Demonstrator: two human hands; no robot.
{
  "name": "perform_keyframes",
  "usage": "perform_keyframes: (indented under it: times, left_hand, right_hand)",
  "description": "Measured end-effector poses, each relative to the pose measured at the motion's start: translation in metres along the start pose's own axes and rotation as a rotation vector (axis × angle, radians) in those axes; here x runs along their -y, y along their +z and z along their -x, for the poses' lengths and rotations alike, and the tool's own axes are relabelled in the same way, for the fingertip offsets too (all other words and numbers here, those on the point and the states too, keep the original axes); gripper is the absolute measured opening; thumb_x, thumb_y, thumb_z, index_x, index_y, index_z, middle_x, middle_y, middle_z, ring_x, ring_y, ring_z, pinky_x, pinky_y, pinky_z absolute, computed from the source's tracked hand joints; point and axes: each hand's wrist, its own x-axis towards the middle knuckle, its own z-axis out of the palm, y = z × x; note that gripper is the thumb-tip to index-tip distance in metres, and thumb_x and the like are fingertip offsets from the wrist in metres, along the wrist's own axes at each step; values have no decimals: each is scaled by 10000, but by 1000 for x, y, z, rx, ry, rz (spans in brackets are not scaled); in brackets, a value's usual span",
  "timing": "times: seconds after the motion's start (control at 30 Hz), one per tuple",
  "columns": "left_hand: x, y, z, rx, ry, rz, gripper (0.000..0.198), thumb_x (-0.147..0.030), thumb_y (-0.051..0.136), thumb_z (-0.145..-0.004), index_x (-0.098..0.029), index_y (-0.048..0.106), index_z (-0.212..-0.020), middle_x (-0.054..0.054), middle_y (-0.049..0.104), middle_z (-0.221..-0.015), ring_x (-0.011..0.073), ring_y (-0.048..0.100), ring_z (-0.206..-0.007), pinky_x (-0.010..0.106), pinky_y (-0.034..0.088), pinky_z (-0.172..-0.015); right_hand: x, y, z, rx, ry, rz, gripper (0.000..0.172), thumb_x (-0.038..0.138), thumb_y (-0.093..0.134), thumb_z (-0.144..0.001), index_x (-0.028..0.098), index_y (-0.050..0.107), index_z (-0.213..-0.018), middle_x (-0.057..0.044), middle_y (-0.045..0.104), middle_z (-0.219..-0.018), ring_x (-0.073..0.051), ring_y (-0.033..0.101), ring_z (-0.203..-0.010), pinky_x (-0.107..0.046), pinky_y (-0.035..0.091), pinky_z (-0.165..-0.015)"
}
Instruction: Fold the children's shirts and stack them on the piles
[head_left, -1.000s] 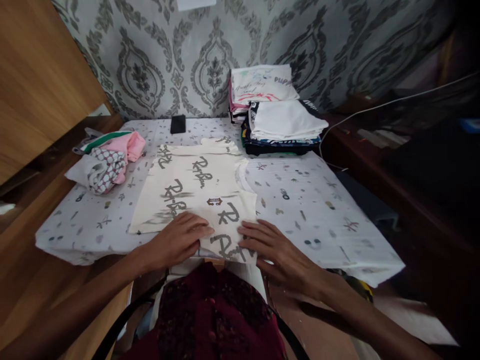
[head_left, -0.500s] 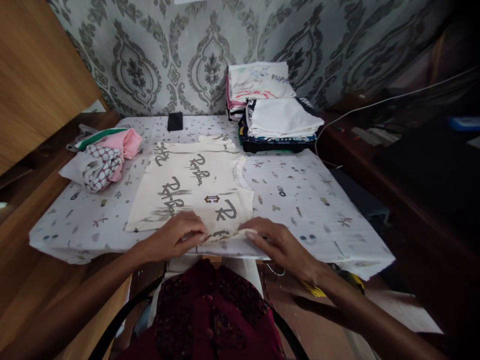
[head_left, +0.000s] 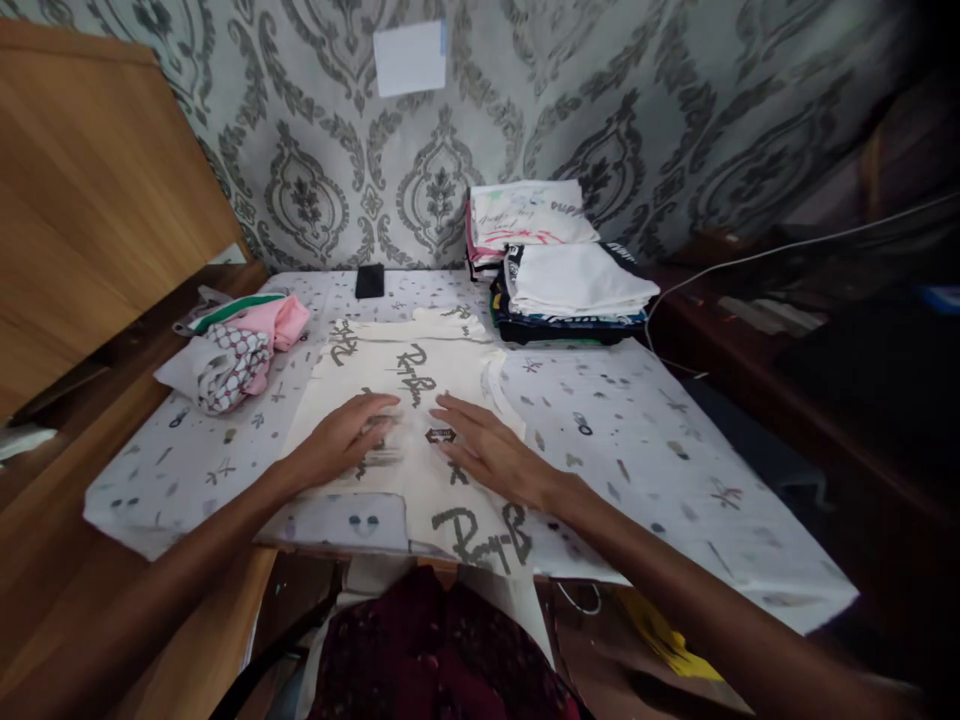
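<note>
Neither hand grips anything: the left hand (head_left: 349,435) and right hand (head_left: 491,450) are spread, fingers loose, over the middle of a cream lettered T-shirt (head_left: 360,360). It lies across the near middle of the cloth-covered table (head_left: 645,450), one sleeve reaching the near edge. Bundled clothes (head_left: 232,360) sit at left, a flat black object (head_left: 370,281) far, stacked folded shirts (head_left: 577,280) far right.
</note>
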Motion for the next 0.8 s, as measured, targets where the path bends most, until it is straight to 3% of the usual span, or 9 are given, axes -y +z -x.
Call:
perform_keyframes:
  times: [0.13,0.23,0.37,0.47,0.57,0.67,0.8]
  left_hand:
    - [30,14,-48,91,-2,-171,630,-513,340,-1020,-153,370,-1536,146,359,-1626,259,313,-1513,414,268,-1239]
    - [66,9,-61,100,-114,-289,643,-522,313,-1019,-142,359,-1535,162,318,-1643,278,252,-1539,486,204,-1251]
    - [111,-18,-69,2,-180,-306,621,-509,314,-1011,-123,426,-1484,179,419,-1584,279,369,-1481,461,276,-1228]
    - [130,-38,-94,-84,-198,-323,571,-428,315,-1011,-98,448,-1457,183,479,-1529,272,436,-1425,437,331,-1199]
    - [143,-51,-129,-46,-237,-433,520,-285,344,-985,-81,450,-1452,189,480,-1519,272,436,-1419,424,354,-1177]
    - [155,-58,-155,49,-308,-558,509,-189,390,-941,-89,489,-1429,194,530,-1454,303,491,-1361,432,401,-1123]
    - [165,-60,-164,80,-327,-624,421,-156,441,-893,-123,619,-1274,166,628,-1272,305,592,-1198,410,459,-1031]
  right_hand:
    - [-27,19,-52,85,55,157,584,403,360,-1041,136,348,-1561,-183,267,-1660,-283,182,-1557,-556,220,-1237]
    - [-63,16,-57,77,179,230,571,436,369,-1035,127,425,-1512,-193,357,-1620,-296,261,-1534,-540,244,-1231]
    - [-106,-7,-66,-78,217,222,419,349,403,-1018,148,603,-1326,-181,595,-1420,-298,490,-1387,-502,387,-1160]
    - [-126,-27,-110,-99,349,196,373,180,447,-956,131,632,-1276,-171,630,-1350,-286,539,-1319,-463,405,-1143]
    - [-146,-39,-166,-101,505,202,372,87,506,-893,82,639,-1241,-217,585,-1363,-324,529,-1316,-456,423,-1109]
    - [-168,-39,-201,-105,690,193,348,154,627,-896,72,632,-1234,-226,591,-1323,-351,602,-1201,-476,514,-987]
    - [-188,-34,-210,-145,770,164,412,372,648,-961,151,590,-1304,-127,613,-1301,-248,640,-1101,-458,561,-922]
